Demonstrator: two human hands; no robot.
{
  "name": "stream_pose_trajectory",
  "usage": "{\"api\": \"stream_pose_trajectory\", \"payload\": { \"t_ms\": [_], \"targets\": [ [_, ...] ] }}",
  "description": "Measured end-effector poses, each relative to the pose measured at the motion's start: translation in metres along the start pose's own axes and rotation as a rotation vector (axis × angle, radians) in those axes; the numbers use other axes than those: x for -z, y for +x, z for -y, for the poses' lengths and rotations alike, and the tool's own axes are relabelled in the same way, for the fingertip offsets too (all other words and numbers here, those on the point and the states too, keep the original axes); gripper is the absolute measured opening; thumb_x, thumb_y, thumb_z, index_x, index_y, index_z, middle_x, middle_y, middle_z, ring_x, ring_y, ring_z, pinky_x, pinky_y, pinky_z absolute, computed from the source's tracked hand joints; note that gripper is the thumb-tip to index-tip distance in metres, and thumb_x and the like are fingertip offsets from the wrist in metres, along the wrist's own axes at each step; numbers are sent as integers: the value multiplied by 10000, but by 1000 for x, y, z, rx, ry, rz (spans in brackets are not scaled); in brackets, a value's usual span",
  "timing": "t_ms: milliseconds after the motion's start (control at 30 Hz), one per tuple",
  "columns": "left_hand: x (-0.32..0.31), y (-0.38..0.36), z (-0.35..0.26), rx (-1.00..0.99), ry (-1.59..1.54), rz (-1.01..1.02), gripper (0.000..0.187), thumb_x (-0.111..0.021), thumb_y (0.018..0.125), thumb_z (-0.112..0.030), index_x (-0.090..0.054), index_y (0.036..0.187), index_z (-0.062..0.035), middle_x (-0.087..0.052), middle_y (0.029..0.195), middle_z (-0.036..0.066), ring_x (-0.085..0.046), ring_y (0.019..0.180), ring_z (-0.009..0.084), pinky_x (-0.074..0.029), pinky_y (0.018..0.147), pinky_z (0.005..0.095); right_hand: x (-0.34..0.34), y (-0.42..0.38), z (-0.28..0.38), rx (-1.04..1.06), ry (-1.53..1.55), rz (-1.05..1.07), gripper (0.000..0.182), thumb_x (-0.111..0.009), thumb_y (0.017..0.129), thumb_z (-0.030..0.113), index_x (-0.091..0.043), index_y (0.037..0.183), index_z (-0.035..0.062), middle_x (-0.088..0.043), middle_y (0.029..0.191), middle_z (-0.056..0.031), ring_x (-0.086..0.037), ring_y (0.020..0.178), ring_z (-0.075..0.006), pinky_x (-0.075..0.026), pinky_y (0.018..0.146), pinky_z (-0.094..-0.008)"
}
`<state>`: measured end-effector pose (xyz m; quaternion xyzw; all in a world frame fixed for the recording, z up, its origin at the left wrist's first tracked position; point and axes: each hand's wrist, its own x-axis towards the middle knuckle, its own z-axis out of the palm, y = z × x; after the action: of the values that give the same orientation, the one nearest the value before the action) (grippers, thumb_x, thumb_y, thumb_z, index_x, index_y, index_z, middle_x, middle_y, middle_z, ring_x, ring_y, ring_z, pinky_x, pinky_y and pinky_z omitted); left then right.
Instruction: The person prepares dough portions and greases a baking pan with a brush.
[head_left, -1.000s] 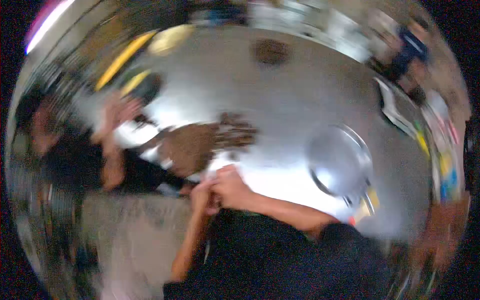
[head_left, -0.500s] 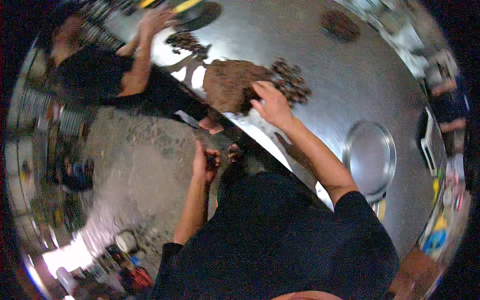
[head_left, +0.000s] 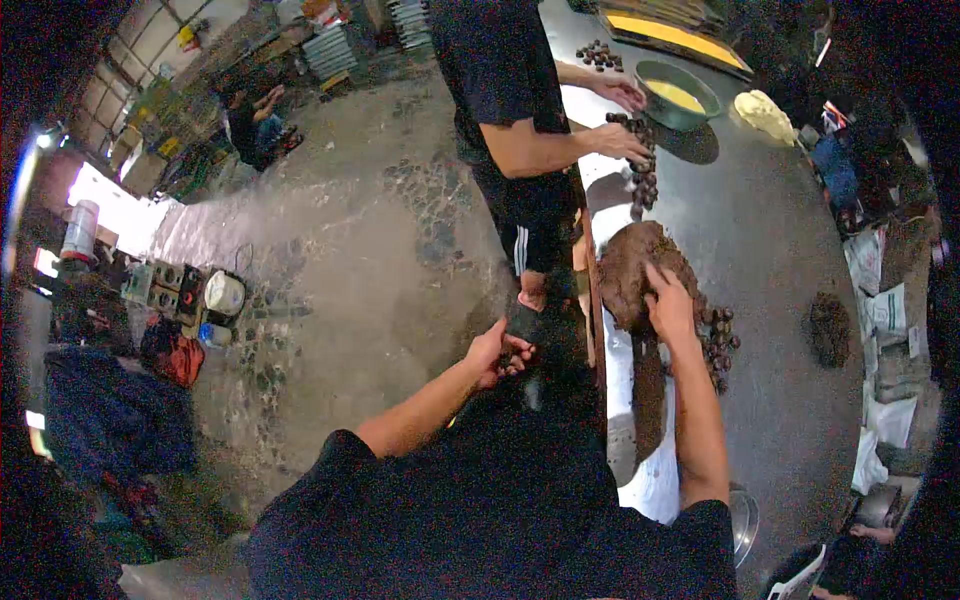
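Note:
My right hand [head_left: 670,308] reaches over the steel table with its fingers apart, the fingertips touching a large mound of brown dough [head_left: 632,262]. Small dark brown balls [head_left: 718,345] lie in a cluster just right of that hand. Away from the table, my left hand [head_left: 498,355] hovers above the floor, palm turned inward. Its fingers curl around something dark and small that I cannot make out.
Across the dough, a co-worker's hands [head_left: 622,142] are over a row of dark balls [head_left: 645,185]. Beyond are a bowl with yellow contents [head_left: 678,90] and a pale yellow lump [head_left: 765,116]. Another brown lump [head_left: 828,328] sits farther right, and a round metal tray [head_left: 743,525] near my right elbow.
My view has swung round, so the table now runs up the right side. My right hand stays at the dough, and my left hand remains curled off the table.

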<state>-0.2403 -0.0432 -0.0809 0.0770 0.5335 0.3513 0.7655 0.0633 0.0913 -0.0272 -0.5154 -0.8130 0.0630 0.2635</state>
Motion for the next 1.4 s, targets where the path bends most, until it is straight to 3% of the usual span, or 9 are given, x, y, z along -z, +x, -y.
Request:
{"api": "stream_pose_trajectory", "payload": {
  "t_ms": [433, 667, 767, 900, 1100, 1167, 1267, 1333, 1400],
  "targets": [
    [-91, 15, -19, 20, 163, 247, 611, -366, 911, -583, -577, 883, -11, -642, 785, 102, -579, 549, 224, -472, 506, 339, -5, -14, -31, -489, 229, -185, 234, -636, 729, 149, -693, 916, 20, -653, 897, -166, -628, 814, -315, -493, 755, -371],
    [-176, 0, -29, -53, 54, 307, 719, -427, 841, -665, -501, 1157, -23, -614, 988, 132, -620, 898, 241, -520, 732, 403, 38, -54, 73, -361, 430, -420, 248, -642, 730, 133, -659, 946, 14, -654, 964, -143, -624, 891, -276, -487, 820, -345],
    [-190, 10, -19, -101, 197, 519, 731, -400, 848, -675, -519, 1131, -12, -589, 1047, 149, -594, 950, 246, -505, 795, 409, 38, -86, 98, -76, 307, -448, 170, -600, 707, 94, -632, 861, 30, -567, 930, -125, -552, 901, -293, -466, 761, -387],
    [-202, 27, 4, -94, 403, 268, 625, -371, 863, -670, -534, 886, -68, -553, 851, 77, -579, 806, 180, -508, 704, 337, 95, -122, 111, -193, 26, -537, 158, -670, 657, 186, -659, 747, 57, -493, 857, -110, -475, 814, -286, -402, 730, -411],
    [-249, -22, 28, -176, 550, 541, 649, -349, 903, -612, -495, 1184, -46, -536, 1142, 104, -536, 1058, 212, -455, 885, 383, 156, -134, 90, -276, 101, -722, 345, -616, 762, 246, -628, 1043, 45, -513, 1110, -192, -481, 1029, -395, -394, 867, -462],
    [-281, -84, 37, -29, 247, 923, 714, -269, 913, -621, -211, 1432, -134, -257, 1459, 92, -236, 1355, 252, -205, 1108, 414, 150, -127, 82, -318, -171, -810, 473, -564, 812, 307, -531, 1226, 81, -440, 1251, -225, -400, 1153, -453, -322, 949, -528],
    [-282, -69, 34, 86, 86, 1024, 728, -246, 905, -640, -190, 1443, -153, -237, 1473, 85, -228, 1360, 262, -210, 1102, 432, 138, -142, 115, -294, -119, -645, 533, -493, 861, 361, -439, 1332, 118, -331, 1389, -220, -264, 1291, -468, -172, 996, -646],
    [-274, -45, 32, 151, 150, 1443, 678, -282, 933, -560, -194, 1442, -122, -301, 1454, 72, -286, 1334, 268, -231, 1086, 461, 133, -147, 142, -120, -146, -585, 554, -462, 866, 395, -416, 1357, 141, -268, 1445, -195, -207, 1332, -459, -108, 992, -695],
    [-277, -54, 66, -69, 223, 1283, 673, -289, 928, -560, -203, 1440, -131, -296, 1460, 64, -277, 1339, 275, -231, 1086, 470, 141, -144, 143, -234, -83, -458, 567, -462, 865, 380, -387, 1375, 143, -250, 1456, -190, -195, 1334, -463, -109, 990, -698]
  ]
}}
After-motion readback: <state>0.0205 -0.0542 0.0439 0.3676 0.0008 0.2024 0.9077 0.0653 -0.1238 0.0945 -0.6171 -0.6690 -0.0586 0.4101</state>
